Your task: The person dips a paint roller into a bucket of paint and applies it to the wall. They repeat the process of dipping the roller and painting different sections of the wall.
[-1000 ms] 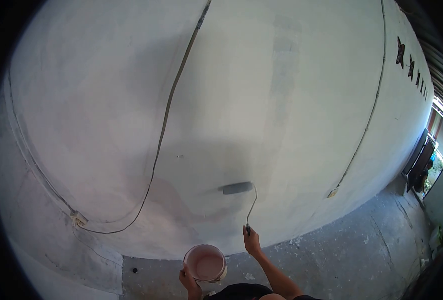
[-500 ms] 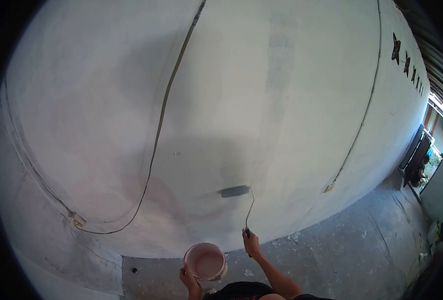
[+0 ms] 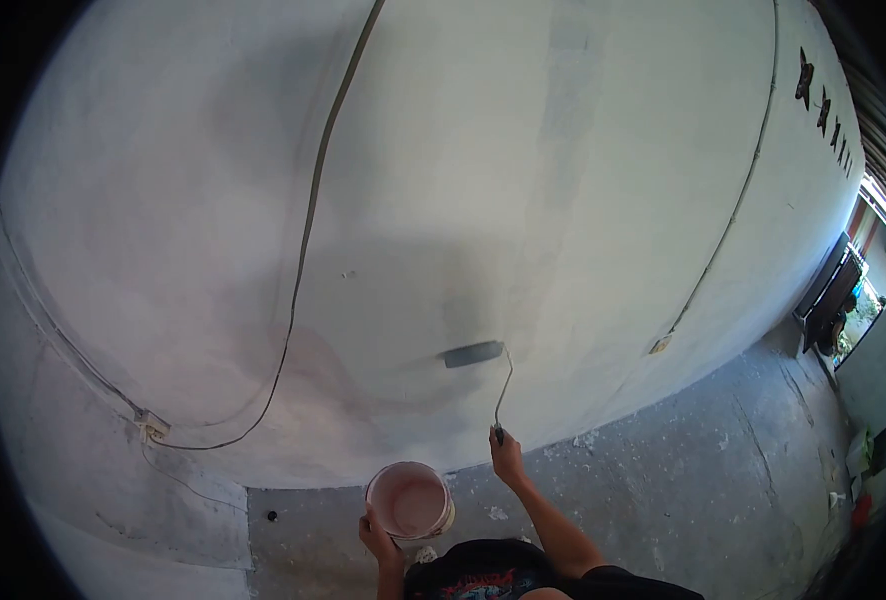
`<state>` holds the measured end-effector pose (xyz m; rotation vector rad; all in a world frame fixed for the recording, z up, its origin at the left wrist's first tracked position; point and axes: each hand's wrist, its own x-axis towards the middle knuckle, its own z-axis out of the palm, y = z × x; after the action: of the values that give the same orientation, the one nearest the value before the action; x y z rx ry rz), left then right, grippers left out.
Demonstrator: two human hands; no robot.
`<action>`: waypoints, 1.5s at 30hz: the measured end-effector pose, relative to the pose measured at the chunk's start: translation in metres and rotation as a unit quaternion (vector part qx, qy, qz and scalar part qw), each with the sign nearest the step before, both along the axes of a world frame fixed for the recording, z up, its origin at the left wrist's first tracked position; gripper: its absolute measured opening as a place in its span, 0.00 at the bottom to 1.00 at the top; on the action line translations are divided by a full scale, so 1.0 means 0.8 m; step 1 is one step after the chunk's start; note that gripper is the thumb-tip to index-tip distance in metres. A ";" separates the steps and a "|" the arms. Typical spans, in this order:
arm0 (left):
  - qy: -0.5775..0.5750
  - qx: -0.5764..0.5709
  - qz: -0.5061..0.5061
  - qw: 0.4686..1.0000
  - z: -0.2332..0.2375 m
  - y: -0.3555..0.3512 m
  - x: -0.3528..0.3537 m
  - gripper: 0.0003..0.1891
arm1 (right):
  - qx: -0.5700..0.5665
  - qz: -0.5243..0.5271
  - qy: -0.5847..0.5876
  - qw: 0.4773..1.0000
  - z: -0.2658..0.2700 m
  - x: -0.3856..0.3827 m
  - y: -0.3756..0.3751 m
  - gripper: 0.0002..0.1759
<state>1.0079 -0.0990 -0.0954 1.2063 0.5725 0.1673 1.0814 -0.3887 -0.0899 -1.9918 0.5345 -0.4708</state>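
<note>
Head view: right fingers (image 3: 496, 437) wrap the roller (image 3: 474, 355), its cylinder (image 3: 467, 356) near-level, pointing left; left fingers (image 3: 369, 524) clasp the bucket (image 3: 410, 478).

Roller (image 3: 474, 354) | lower on wall (image 3: 623, 200), probably only slightly | shirt print (image 3: 487, 582) | more visible

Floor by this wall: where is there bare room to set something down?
Widest is the floor right of the right hand, below the wall, flecked with white. A smaller patch, holding one dark object, shows left of the bucket. The far-right edge is crowded, details unclear.
</note>
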 end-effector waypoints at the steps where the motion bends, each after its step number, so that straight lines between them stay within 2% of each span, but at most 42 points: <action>1: -0.004 -0.005 0.006 1.000 -0.002 0.002 0.001 0.19 | -0.008 -0.004 -0.004 1.000 -0.020 -0.007 -0.002 0.23; 6: 0.002 0.002 0.006 1.000 -0.003 0.012 0.008 0.19 | 0.000 0.007 0.086 0.996 -0.105 -0.044 -0.016 0.28; 11: -0.009 0.004 -0.003 1.000 -0.001 0.015 0.017 0.19 | 0.028 0.037 0.190 0.981 -0.113 -0.059 -0.019 0.29; 14: -0.010 0.002 -0.012 1.000 0.006 0.013 0.021 0.19 | 0.037 0.023 0.185 0.982 -0.089 -0.054 -0.014 0.29; 16: -0.007 -0.001 -0.023 1.000 -0.006 0.016 0.025 0.20 | 0.053 0.017 0.104 0.993 -0.068 -0.048 -0.010 0.32; 19: -0.003 0.006 -0.053 0.999 -0.018 0.020 0.033 0.20 | 0.080 0.002 0.053 0.995 -0.032 -0.031 -0.005 0.30; 22: -0.005 0.026 -0.095 0.995 -0.008 0.015 0.039 0.21 | 0.155 0.005 0.039 0.987 0.031 -0.011 -0.006 0.27; 28: 0.001 0.067 -0.163 0.984 0.004 -0.012 0.058 0.22 | 0.185 0.004 0.015 0.983 0.138 -0.024 -0.034 0.26; 32: -0.008 0.091 -0.188 0.978 0.007 -0.042 0.062 0.23 | 0.205 -0.030 -0.008 0.978 0.138 -0.068 -0.093 0.26; 35: -0.021 0.091 -0.170 0.981 0.005 -0.083 0.053 0.24 | 0.179 -0.100 -0.016 0.979 0.131 -0.095 -0.170 0.27; 38: -0.019 0.098 -0.154 0.983 -0.001 -0.124 0.032 0.24 | 0.196 -0.127 -0.013 0.972 0.126 -0.115 -0.252 0.28; 43: -0.009 0.026 -0.122 0.992 0.036 -0.222 -0.025 0.24 | 0.221 -0.116 -0.001 0.968 0.143 -0.129 -0.358 0.31; 45: -0.005 0.019 -0.116 0.993 0.030 -0.250 -0.039 0.23 | 0.203 -0.109 -0.007 0.973 0.139 -0.124 -0.389 0.31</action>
<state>0.9768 -0.2986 -0.0717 1.2984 0.4171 -0.0134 0.9820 -0.7002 0.0210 -1.5444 0.7796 -0.4660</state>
